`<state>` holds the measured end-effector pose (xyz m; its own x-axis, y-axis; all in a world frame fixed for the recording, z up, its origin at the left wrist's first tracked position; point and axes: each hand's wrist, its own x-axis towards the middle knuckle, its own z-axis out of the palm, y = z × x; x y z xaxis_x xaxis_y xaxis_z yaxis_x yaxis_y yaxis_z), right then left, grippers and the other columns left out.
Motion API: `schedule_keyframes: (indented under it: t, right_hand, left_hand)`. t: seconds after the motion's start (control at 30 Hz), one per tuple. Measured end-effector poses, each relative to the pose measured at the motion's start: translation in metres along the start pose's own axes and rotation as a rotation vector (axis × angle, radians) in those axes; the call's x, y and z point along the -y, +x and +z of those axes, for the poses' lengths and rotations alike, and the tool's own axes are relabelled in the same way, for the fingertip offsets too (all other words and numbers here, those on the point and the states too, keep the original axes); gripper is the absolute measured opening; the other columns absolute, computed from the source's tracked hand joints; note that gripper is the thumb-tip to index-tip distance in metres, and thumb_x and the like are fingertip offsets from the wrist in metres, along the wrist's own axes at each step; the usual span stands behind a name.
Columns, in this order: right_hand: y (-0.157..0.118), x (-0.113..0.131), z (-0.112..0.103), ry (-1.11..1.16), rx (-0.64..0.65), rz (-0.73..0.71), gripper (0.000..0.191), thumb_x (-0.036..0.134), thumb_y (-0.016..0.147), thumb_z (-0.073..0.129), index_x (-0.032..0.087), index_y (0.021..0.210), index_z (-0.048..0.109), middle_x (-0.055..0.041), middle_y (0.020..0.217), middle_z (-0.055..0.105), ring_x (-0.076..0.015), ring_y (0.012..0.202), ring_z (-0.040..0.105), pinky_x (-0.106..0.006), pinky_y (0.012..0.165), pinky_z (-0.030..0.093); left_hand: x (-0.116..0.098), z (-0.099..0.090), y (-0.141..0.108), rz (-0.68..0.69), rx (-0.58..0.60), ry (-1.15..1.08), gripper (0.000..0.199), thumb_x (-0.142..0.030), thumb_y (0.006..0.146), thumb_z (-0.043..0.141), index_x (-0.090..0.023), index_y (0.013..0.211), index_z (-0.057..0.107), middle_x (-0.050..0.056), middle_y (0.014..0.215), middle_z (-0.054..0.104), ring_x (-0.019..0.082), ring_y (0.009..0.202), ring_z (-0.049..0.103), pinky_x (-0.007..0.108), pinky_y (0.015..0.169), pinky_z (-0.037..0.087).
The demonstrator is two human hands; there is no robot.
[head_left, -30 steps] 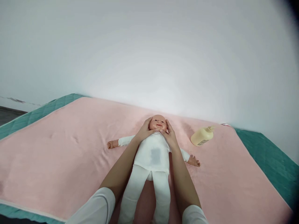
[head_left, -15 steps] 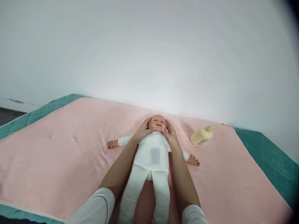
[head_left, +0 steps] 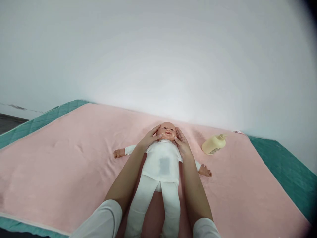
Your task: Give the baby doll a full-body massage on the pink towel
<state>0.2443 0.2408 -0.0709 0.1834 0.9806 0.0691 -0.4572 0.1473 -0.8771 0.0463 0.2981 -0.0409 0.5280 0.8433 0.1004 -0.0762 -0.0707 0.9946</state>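
1. Doll point(head_left: 158, 157): on its back on pink blanket point(head_left: 61, 158); torso and legs this side of the fingers, head between both hands.
2. Left hand point(head_left: 150, 138): fingers unclenched, cupped along head, thumb at cheek.
3. Right hand point(head_left: 182, 143): likewise, opposite side; pressure hard to judge.
4. Yellow bottle point(head_left: 214, 144): right of the right-hand fingers, apart.
5. Wall point(head_left: 158, 59): beyond all fingers.

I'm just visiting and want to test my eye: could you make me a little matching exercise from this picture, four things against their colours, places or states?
1. doll
2. bottle
3. blanket
4. left hand

A. pink, spread beneath the doll
B. against the doll's head
C. on its back, dressed in white
D. pale yellow

Pairs: 1-C, 2-D, 3-A, 4-B
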Motion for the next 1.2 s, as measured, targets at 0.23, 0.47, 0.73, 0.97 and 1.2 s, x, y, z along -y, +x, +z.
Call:
schedule_keyframes:
  t: [0.23, 0.47, 0.73, 0.97, 1.2]
  right_hand:
    - [-0.002, 0.005, 0.004, 0.027, -0.013, 0.029, 0.070, 0.031, 0.064, 0.085, 0.031, 0.128, 0.059, -0.0022, 0.154, 0.042, -0.0274, 0.139, 0.044, -0.051, 0.117, 0.037]
    - [-0.005, 0.003, 0.006, -0.096, 0.005, -0.039, 0.080, 0.035, 0.065, 0.085, 0.031, 0.137, 0.051, -0.0020, 0.154, 0.041, -0.0264, 0.142, 0.040, -0.049, 0.117, 0.036]
    - [-0.006, 0.001, 0.013, -0.281, -0.044, -0.023, 0.105, 0.036, 0.060, 0.087, 0.029, 0.150, 0.034, -0.0064, 0.155, 0.040, -0.0284, 0.136, 0.048, -0.045, 0.115, 0.042]
    - [-0.006, 0.004, 0.019, -0.358, -0.038, -0.058, 0.107, 0.042, 0.060, 0.086, 0.028, 0.151, 0.032, -0.0078, 0.156, 0.037, -0.0285, 0.138, 0.045, -0.045, 0.114, 0.042]
    - [-0.005, 0.003, 0.018, -0.393, -0.021, -0.076, 0.102, 0.044, 0.064, 0.083, 0.027, 0.150, 0.033, -0.0079, 0.158, 0.033, -0.0287, 0.142, 0.040, -0.047, 0.116, 0.039]
  left_hand:
    - [0.002, -0.003, 0.000, 0.005, 0.037, -0.036, 0.082, -0.054, 0.077, 0.072, -0.025, 0.148, 0.042, 0.006, 0.158, 0.034, 0.032, 0.145, 0.032, 0.045, 0.117, 0.034]
    - [-0.002, 0.001, -0.001, -0.008, -0.002, -0.008, 0.090, -0.047, 0.071, 0.078, -0.022, 0.148, 0.039, 0.009, 0.156, 0.036, 0.034, 0.143, 0.034, 0.046, 0.117, 0.033]
    - [0.011, 0.013, 0.002, 0.040, -0.046, 0.094, 0.106, -0.042, 0.065, 0.083, -0.021, 0.152, 0.026, 0.017, 0.155, 0.034, 0.036, 0.138, 0.041, 0.048, 0.113, 0.038]
    - [0.027, 0.011, 0.010, 0.113, -0.080, 0.148, 0.099, -0.041, 0.069, 0.082, -0.021, 0.150, 0.029, 0.017, 0.155, 0.032, 0.034, 0.142, 0.035, 0.047, 0.116, 0.032]
    - [0.028, 0.011, 0.011, 0.123, -0.105, 0.173, 0.097, -0.042, 0.070, 0.080, -0.018, 0.149, 0.030, 0.018, 0.155, 0.032, 0.033, 0.143, 0.033, 0.046, 0.116, 0.031]
